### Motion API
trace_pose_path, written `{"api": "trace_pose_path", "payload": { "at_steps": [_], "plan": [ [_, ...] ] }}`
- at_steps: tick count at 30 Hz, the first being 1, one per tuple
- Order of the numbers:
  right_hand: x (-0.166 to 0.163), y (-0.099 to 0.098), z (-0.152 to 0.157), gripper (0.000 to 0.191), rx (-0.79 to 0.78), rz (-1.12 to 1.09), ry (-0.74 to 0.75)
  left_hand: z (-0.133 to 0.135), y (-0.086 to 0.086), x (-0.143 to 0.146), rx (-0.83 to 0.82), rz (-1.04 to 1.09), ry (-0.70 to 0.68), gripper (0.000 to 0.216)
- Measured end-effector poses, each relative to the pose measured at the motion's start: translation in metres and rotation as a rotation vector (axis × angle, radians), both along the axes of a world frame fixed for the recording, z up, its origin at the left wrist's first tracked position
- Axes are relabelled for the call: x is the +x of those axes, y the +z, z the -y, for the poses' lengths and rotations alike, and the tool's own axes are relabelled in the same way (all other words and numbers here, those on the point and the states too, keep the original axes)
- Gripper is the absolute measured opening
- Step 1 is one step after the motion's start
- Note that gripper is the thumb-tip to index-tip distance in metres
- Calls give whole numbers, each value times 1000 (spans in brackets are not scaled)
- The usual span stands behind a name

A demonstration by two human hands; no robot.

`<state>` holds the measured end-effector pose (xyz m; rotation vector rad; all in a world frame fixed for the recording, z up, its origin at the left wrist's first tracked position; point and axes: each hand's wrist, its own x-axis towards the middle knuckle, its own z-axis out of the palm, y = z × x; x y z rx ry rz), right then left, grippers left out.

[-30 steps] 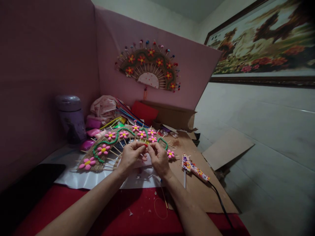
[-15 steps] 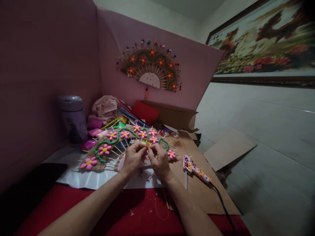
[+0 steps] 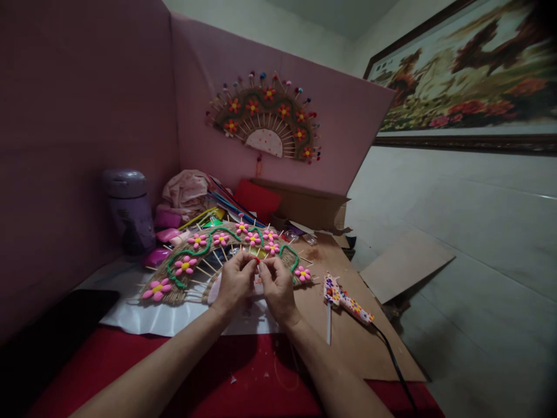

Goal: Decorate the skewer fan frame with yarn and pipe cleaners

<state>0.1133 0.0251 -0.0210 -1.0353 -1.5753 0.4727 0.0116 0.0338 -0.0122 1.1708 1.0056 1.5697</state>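
Note:
A fan-shaped craft [image 3: 195, 255] of jute, thin sticks, green cord and pink flowers lies on a white sheet [image 3: 130, 316] in front of me. My left hand [image 3: 235, 283] and my right hand [image 3: 276, 285] meet above its lower middle. Both are pinched together on a tiny red piece [image 3: 258, 261] at their fingertips. The fingers hide most of that piece and the fan's centre.
A patterned glue gun [image 3: 346, 301] with a black cord lies on brown cardboard [image 3: 369, 348] at the right. A purple flask [image 3: 129, 210], cloth, coloured packets and an open carton crowd the back. A finished fan [image 3: 265, 119] hangs on the pink board. Red cloth [image 3: 243, 383] covers the near edge.
Both hands have shifted slightly, and the fingertips have drawn closer together around the small red piece. The fan and the glue gun stay where they were.

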Motion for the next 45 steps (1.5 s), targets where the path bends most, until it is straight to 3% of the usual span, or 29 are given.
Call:
{"api": "trace_pose_path", "payload": {
  "at_steps": [7,15,25,36,41,45],
  "plan": [
    [5,2,-5,15,-48,-64,62,-2,0,2,-94,144,-110,24],
    [5,-2,-6,15,-3,79,37,-4,-9,-2,15,-121,43,8],
    [5,-1,-4,16,22,204,30,2,-9,-2,102,-330,130,10],
    [-5,-9,8,13,58,256,-57,12,-18,4,139,-407,202,5],
    [2,-2,2,16,22,138,-38,7,-8,3,114,-255,32,7],
    [6,5,-1,19,-56,-17,16,5,4,3,-57,19,-153,18]
  ]
}}
